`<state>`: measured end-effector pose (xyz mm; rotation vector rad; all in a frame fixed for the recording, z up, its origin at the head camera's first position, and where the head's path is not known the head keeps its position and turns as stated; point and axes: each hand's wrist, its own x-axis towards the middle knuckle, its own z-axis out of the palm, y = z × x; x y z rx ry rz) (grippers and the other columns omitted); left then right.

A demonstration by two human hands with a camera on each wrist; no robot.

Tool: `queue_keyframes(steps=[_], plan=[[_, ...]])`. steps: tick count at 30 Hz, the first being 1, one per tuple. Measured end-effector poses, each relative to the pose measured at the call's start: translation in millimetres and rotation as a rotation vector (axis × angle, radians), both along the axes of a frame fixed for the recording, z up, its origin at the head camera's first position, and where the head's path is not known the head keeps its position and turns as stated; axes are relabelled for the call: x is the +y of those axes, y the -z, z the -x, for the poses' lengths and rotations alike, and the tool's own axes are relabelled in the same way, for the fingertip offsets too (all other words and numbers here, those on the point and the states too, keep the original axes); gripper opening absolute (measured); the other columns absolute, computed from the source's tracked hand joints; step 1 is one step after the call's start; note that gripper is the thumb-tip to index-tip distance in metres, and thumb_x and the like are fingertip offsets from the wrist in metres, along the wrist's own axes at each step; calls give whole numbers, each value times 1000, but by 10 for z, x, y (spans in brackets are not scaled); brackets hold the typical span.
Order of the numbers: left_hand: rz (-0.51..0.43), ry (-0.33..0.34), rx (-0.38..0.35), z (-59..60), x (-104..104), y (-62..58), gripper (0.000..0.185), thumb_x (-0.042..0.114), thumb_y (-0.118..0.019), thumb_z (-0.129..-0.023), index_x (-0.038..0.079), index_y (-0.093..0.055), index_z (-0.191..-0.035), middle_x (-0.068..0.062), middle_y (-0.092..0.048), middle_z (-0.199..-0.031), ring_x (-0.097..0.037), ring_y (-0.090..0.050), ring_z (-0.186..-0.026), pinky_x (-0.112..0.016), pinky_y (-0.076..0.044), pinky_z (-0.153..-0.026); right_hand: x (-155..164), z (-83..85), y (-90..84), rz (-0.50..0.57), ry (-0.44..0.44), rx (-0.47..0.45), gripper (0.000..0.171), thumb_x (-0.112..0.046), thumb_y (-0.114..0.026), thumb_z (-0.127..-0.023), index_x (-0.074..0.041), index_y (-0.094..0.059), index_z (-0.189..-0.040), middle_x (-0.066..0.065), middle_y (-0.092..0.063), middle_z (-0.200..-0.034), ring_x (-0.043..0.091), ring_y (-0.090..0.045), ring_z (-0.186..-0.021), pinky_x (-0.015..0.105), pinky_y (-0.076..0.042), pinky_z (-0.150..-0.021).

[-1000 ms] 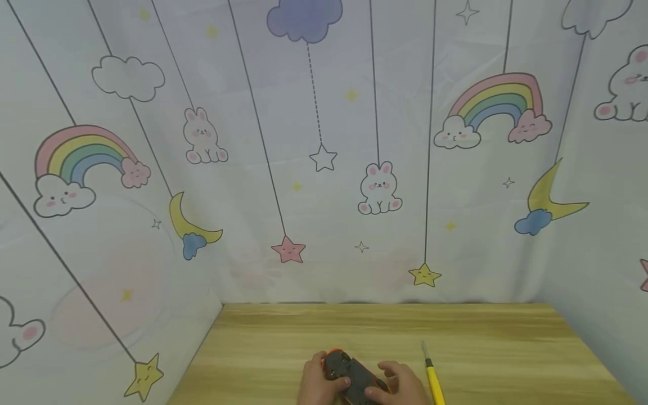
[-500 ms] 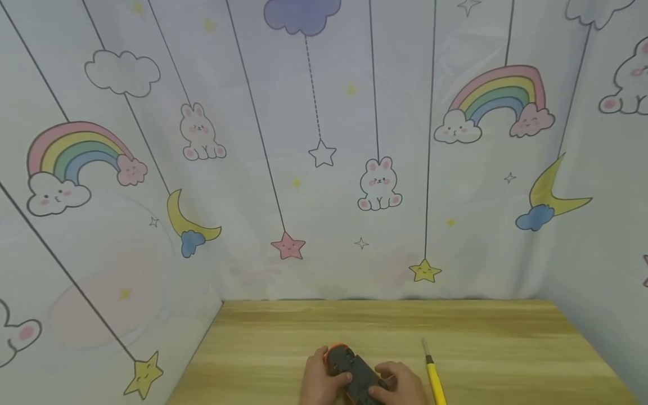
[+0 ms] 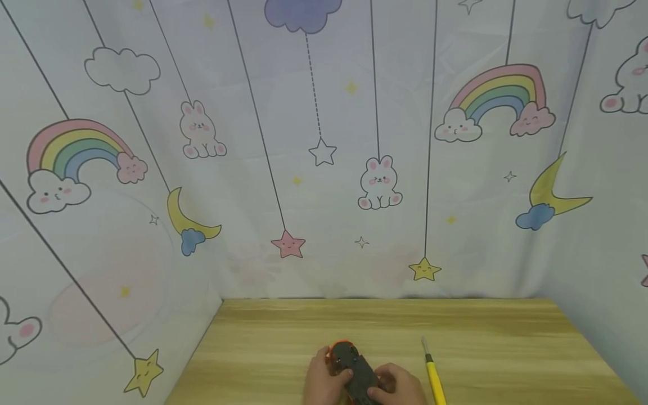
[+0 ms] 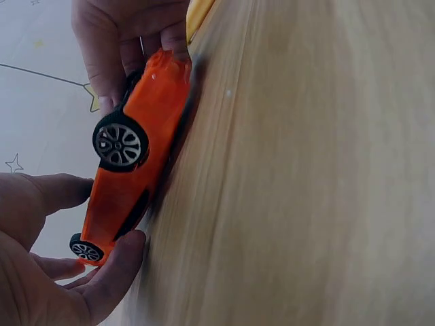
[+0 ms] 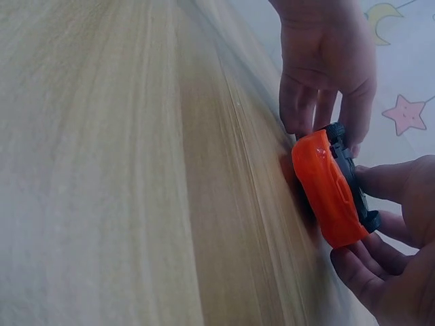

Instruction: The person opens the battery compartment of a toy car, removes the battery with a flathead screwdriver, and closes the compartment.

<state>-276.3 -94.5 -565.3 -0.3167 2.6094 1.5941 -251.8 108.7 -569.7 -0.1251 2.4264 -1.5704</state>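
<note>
An orange toy car (image 3: 360, 377) lies upside down between both hands, its dark underside facing up in the head view. My left hand (image 3: 324, 379) grips the car's far left end, thumb on the underside and fingers around the body. At the near right end my right hand (image 3: 402, 388) holds it, with the thumb pressing on the underside. In the left wrist view, the car's orange side (image 4: 163, 102) shows two black wheels with silver spokes. One end of the orange body (image 5: 329, 197) faces the right wrist view, close over the table.
A screwdriver (image 3: 435, 379) with a yellow handle and thin metal shaft lies on the wooden table (image 3: 273, 337), right of the right hand. White curtains (image 3: 324, 219) printed with rainbows, rabbits and stars stand behind the table and at its sides.
The car has turned a little, its far end swinging slightly right in the head view, with both hands still on it. The screwdriver stays in place.
</note>
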Motion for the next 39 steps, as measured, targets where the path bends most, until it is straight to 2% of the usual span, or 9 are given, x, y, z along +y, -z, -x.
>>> queue_keyframes(steps=[9,15,22,26,34,39], plan=[[12,-11,-36,-73,44,-2,81,24,-83,-83,-7,-42,-146,-19,-60,-125,-45,-59,-116,-61,-50,-96,-41,-17,25,-64,51,-61,48,-34,-83,-85,-4,-66,-118,1,-69,-99,17,-66,-88,43,-57,-76],[-74,13,-77,-118,27,11,83,26,-83,-84,-9,-41,-146,-24,-60,-127,-51,-57,-120,-62,-51,-96,-66,-44,46,-71,74,-62,51,-36,-84,-83,-3,-65,-117,0,-69,-94,16,-65,-85,42,-57,-73],[-225,85,-116,-138,-4,9,81,23,-83,-85,-10,-41,-146,-22,-62,-124,-37,-67,-105,-48,-60,-80,-96,-62,54,-52,91,-32,54,-36,-85,-83,-1,-62,-118,1,-68,-88,16,-66,-79,39,-57,-69],[-275,115,-146,-136,-12,-38,81,21,-82,-86,-9,-38,-148,-20,-62,-123,-30,-68,-101,-45,-61,-78,-114,-54,45,-55,104,-18,53,-34,-84,-83,0,-62,-117,1,-67,-87,16,-66,-77,38,-57,-68],[-256,163,-76,-146,2,-56,74,12,-82,-84,-11,-45,-143,-19,-64,-116,-25,-68,-98,-46,-61,-78,-122,-38,52,-52,99,-28,54,-32,-83,-84,2,-59,-118,2,-67,-85,16,-67,-75,38,-57,-67],[-287,257,-53,-146,-26,-29,78,-2,-81,-77,-11,-43,-145,-18,-66,-116,-29,-67,-103,-49,-60,-84,-113,-17,66,-73,123,-36,55,-39,-85,-81,-2,-61,-114,1,-67,-81,16,-66,-73,36,-56,-65]])
